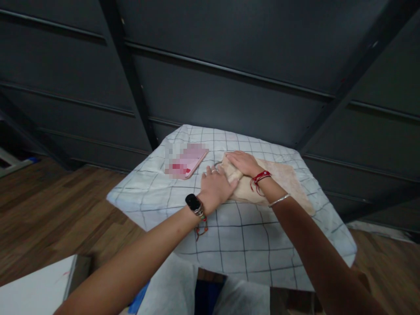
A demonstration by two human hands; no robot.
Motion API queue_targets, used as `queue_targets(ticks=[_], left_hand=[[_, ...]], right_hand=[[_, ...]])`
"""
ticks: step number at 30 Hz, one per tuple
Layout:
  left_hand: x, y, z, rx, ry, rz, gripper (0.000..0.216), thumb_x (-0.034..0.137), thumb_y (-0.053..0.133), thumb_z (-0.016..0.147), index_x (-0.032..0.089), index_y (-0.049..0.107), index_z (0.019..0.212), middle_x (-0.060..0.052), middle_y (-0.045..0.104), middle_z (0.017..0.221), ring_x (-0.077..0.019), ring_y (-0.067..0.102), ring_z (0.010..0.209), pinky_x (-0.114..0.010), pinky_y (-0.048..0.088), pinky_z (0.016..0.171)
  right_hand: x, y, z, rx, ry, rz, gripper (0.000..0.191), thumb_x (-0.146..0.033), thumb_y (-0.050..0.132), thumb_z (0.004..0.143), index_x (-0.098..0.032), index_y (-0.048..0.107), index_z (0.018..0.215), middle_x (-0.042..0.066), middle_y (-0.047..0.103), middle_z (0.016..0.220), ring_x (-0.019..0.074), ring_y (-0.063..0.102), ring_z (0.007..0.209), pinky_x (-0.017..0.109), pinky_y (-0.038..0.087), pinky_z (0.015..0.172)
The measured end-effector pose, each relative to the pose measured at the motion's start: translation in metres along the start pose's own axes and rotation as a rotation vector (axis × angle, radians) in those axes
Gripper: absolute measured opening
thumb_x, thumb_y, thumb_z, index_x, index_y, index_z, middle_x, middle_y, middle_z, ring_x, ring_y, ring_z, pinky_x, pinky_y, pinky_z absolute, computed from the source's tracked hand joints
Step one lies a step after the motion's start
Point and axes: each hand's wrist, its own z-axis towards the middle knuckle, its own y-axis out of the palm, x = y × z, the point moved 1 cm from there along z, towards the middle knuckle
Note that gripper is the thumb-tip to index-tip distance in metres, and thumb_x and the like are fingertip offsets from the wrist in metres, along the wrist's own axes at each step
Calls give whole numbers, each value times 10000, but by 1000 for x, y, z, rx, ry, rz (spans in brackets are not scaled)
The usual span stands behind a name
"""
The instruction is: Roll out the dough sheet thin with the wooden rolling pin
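A beige cloth (pixel 282 181) lies folded on a table covered with a white checked cloth (pixel 236 236). My right hand (pixel 241 162) rests flat on the left end of the beige cloth, fingers stretched out and pressing down. My left hand (pixel 215 186) lies beside it at the cloth's left edge, fingers together and laid against the fabric. A black watch and a beaded cord sit on my left wrist; red threads and a silver bangle are on my right wrist.
A pink phone (pixel 185 161) lies on the table left of my hands. Dark metal panels and beams (pixel 131 78) stand behind the table. Wooden floor (pixel 49 210) spreads to the left, and a white board (pixel 33 288) is at the bottom left.
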Motion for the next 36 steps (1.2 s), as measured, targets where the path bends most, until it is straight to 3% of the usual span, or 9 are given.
queue_targets(ticks=[4,13,21,36], left_hand=[[-3,-2,3,-22,7,-22,713,562,283,933,31,432,1386,-225,470,1391,-372,356,1330,-437,332,1033],[-6,-6,6,-49,39,-18,668,586,320,906,53,565,1223,-214,564,1266,-357,448,1239,-412,436,920],[-8,-8,5,-32,64,-34,626,556,278,918,80,589,1180,-189,606,1197,-343,489,1189,-408,455,893],[-12,-10,7,-52,55,-53,596,533,250,963,78,574,1174,-189,626,1147,-315,563,1107,-389,466,862]], right_hand=[[-2,-3,5,-14,38,22,438,-315,221,1016,-212,561,1273,59,567,1345,194,487,1245,364,392,1009],[-3,-2,17,-4,22,22,435,-300,216,1017,-186,555,1267,64,577,1330,193,484,1232,353,367,1019],[-4,-4,24,-26,47,38,418,-344,223,1015,-247,593,1183,30,619,1262,192,526,1167,350,420,948],[-7,-4,38,-76,28,23,375,-321,275,1013,-233,609,1159,39,622,1254,190,526,1169,330,411,958]])
